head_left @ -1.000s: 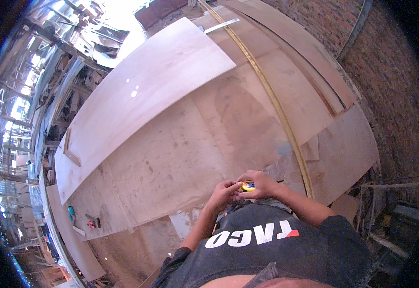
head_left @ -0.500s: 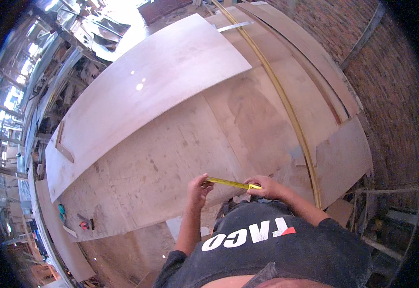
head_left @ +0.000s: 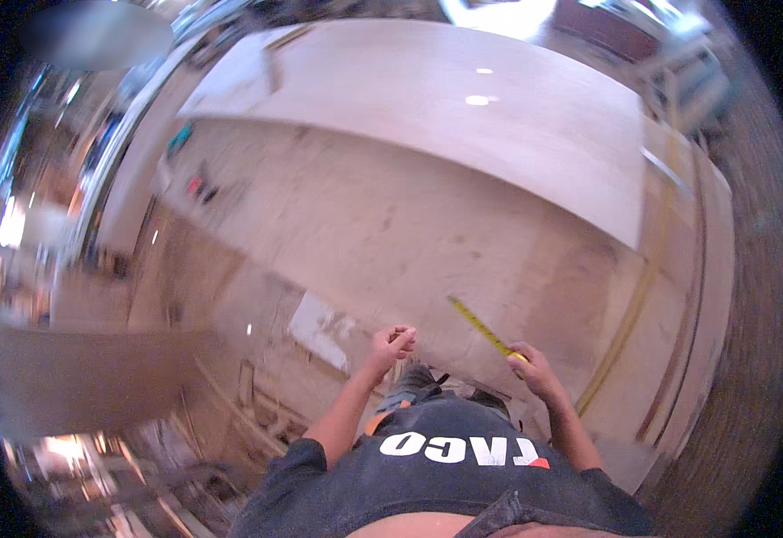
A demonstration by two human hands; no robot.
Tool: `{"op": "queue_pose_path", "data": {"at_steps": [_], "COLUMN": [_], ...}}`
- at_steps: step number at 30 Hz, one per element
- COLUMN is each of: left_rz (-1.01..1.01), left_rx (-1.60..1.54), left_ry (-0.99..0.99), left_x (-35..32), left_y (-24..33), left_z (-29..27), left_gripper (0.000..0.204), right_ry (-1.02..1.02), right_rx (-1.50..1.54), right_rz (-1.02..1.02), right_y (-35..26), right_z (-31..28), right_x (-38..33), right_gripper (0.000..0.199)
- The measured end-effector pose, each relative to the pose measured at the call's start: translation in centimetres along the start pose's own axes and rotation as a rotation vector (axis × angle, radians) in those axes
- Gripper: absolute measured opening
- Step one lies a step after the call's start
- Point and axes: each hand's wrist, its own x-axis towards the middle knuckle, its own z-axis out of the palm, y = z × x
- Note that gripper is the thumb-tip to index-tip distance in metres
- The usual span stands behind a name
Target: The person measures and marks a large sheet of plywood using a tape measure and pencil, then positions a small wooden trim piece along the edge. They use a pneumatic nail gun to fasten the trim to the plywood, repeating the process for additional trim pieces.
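My right hand (head_left: 533, 369) grips a yellow tape measure (head_left: 517, 357), and a short length of its yellow blade (head_left: 477, 325) sticks out up and to the left over the plywood. My left hand (head_left: 390, 346) is loosely curled, apart from the blade's free end, and holds nothing that I can see. Both hands hover above a large worn plywood worktop (head_left: 382, 224). A big pale plywood sheet (head_left: 463, 117) lies across the far part of that top.
A long yellow strip (head_left: 625, 314) runs along the worktop's right side, next to a brick wall (head_left: 759, 377). A white scrap (head_left: 320, 327) lies left of my left hand. Small tools (head_left: 199, 186) sit at the far left edge. Wooden boards and clutter fill the lower left.
My head has turned, so the whole scene has rotated and blurred. My left hand has let go of the blade's tip, and the blade now points away from it.
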Motion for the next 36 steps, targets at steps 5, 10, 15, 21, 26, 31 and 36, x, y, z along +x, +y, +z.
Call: {"op": "queue_pose_path", "data": {"at_steps": [5, 10, 15, 21, 26, 31, 36], "left_rz": [-0.101, -0.742, -0.895, -0.436, -0.265, -0.122, -0.322], "left_rx": [0.478, 0.380, 0.084, 0.013, -0.241, -0.353, -0.261], "left_ry": [0.393, 0.397, 0.304, 0.510, 0.820, 0.964, 0.863], "left_x": [-5.3, -16.7, -18.3, -12.7, -6.5, -3.4, -3.1], "left_y": [-19.9, -38.5, -45.8, -43.1, -32.3, -32.0, -31.7], "left_z": [-11.9, -19.0, -23.3, -40.5, -57.4, -70.2, -76.3], "left_gripper": [0.043, 0.046, 0.049, 0.043, 0.035, 0.035, 0.033], "right_ry": [-0.004, -0.084, -0.163, -0.418, -0.499, -0.446, -0.331], "right_rx": [-0.392, -0.321, -0.265, -0.390, -0.507, -0.436, -0.730], "right_rz": [-0.241, -0.191, -0.158, -0.171, -0.338, -0.288, -0.463], "right_y": [-1.0, -10.5, -16.1, -18.4, -26.5, -35.7, -41.7], "right_z": [-1.0, 7.0, 21.4, 43.6, 57.2, 68.2, 77.8], "right_x": [7.1, 10.8, 17.6, 25.4, 29.5, 34.5, 48.2], "right_gripper": [0.035, 0.028, 0.027, 0.032, 0.041, 0.047, 0.049]}}
